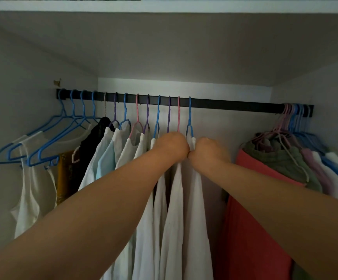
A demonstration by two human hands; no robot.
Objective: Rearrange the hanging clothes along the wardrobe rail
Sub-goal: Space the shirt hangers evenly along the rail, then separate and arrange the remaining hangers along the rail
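Both arms stretched up toward the long black wardrobe rail (224, 103), meeting near the centre of view. Left hand (172, 145) and right hand (208, 150) side by side, knuckles touching, backs to the camera; fingers hidden, so clamped or merely resting cannot be told, though both sit at the shoulders of the white hanging shirts (176, 199) under the rightmost blue plastic hanger (189, 118) of the middle run. More thin hangers bunched at 9 o'clock, several bare; a second cluster at 3 o'clock with a coral-red garment (251, 219) and an olive-green one (281, 160). Probably light, soft, limp cloth, apt to slip off smooth hanger arms; best taken at the hook or hanger neck, then slid along. No brand, label or writing readable.
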